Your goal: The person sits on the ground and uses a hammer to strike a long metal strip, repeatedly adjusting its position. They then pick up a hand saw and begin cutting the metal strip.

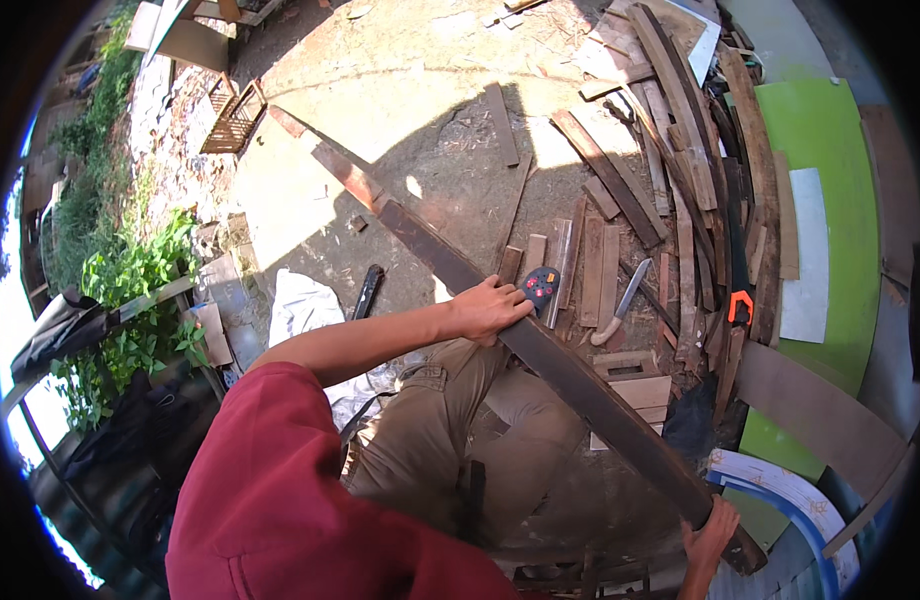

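The person has a long dark plank [540,350] running diagonally across their lap. The left hand [488,308] is clamped over it mid-length and the right hand [713,530] wraps the near end, probably to steady the long span. The right hand's fingers sit near the frame's rim, so that grip looks closed but isn't crisp. A knife [617,312] lies among the scrap boards [680,200] beyond.

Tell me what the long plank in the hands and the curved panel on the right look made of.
Long plank: weathered wood, dark, rough, with reddish patches at the far end. Curved panel: probably laminated board; smooth, glossy bright green face, though the core is hidden.
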`<move>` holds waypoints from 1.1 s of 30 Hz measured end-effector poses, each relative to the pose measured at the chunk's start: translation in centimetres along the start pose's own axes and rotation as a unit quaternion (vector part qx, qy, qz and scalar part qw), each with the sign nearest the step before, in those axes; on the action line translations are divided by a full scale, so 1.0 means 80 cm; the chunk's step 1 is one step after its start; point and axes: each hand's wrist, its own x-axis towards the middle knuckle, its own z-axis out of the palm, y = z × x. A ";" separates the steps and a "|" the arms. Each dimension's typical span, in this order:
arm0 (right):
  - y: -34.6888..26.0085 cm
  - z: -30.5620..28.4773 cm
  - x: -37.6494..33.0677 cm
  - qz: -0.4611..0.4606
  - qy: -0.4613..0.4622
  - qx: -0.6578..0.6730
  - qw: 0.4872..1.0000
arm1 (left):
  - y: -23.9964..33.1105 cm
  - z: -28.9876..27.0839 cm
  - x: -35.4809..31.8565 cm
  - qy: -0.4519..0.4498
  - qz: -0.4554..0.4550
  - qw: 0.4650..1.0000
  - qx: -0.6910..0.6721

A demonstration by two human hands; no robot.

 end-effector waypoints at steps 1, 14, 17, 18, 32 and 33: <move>0.010 -0.006 0.005 -0.004 0.003 -0.011 1.000 | 0.002 -0.006 0.003 0.008 -0.003 1.000 0.004; 0.078 -0.059 0.181 -0.139 0.012 -0.018 0.990 | -0.006 -0.087 -0.025 0.042 -0.114 0.992 0.034; 0.057 -0.067 0.238 -0.204 0.062 -0.027 0.977 | -0.010 -0.096 -0.044 0.055 -0.159 0.985 0.025; 0.051 -0.070 0.252 -0.223 0.068 -0.030 0.972 | -0.013 -0.091 -0.050 0.053 -0.167 0.984 0.025; -0.014 -0.071 0.455 -0.356 0.128 -0.095 0.921 | -0.061 -0.022 -0.069 0.151 -0.281 0.947 0.027; -0.025 -0.076 0.468 -0.353 0.120 -0.096 0.923 | -0.077 -0.004 -0.063 0.159 -0.281 0.946 0.027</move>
